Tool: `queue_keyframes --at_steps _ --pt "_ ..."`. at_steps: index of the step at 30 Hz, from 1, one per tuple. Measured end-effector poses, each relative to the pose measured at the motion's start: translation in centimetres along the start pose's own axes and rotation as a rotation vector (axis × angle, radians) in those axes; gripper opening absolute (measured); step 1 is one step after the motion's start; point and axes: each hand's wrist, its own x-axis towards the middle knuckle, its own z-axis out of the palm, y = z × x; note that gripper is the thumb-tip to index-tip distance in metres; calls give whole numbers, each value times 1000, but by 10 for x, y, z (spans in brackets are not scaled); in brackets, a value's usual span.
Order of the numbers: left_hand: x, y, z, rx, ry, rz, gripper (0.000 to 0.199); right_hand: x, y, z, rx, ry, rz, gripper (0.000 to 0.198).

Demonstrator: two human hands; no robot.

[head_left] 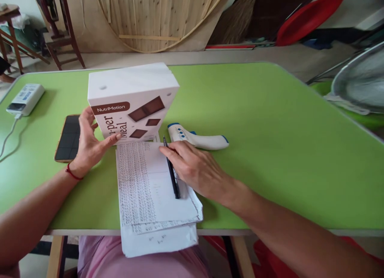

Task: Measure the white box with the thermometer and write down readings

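My left hand [90, 138] grips the lower left edge of a white NutriMotion box [135, 110], its thumb across the front and its fingers at the side. The box stands tilted at the top end of a stack of handwritten papers [135, 182]. My right hand [192, 166] is closed at the right side of the papers, fingertips around a black pen [171, 174] that slants over the top sheet. Just beyond that hand lies a white and blue infrared thermometer [198, 138]. A dark phone-like device with an orange edge [68, 138] rests by my left hand.
The green table [270, 150] spans the view. A white power bank [25, 99] with a cable sits at the far left. Beyond the table are a wooden chair [64, 40], a round wooden board [162, 18] and a red round object [309, 18]. A metal basin [360, 78] stands at right.
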Motion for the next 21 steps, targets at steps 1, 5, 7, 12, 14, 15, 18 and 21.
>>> queue_keyframes --at_steps 1,5,7,12,14,15,18,21 --pt "1 -3 0 -47 -66 -72 68 -1 0 0 -13 -45 10 39" --pt "2 -2 0 -157 -169 -285 60 -2 -1 0 -28 -177 43 43" --pt "3 2 -1 -171 -107 -273 62 -2 -1 1 -26 -193 46 43" --pt "6 21 -6 -186 75 -200 59 -1 1 2 -22 -162 27 39" --pt "6 30 -8 -255 59 -206 55 -1 1 2 -36 -162 25 38" --pt "6 34 -9 -276 33 -229 54 0 1 2 -43 -161 27 38" --pt "2 39 -9 -267 -63 -346 55 0 1 2 -53 -141 30 37" --pt "-2 34 -7 -216 -145 -447 60 1 3 1 -27 -96 24 31"
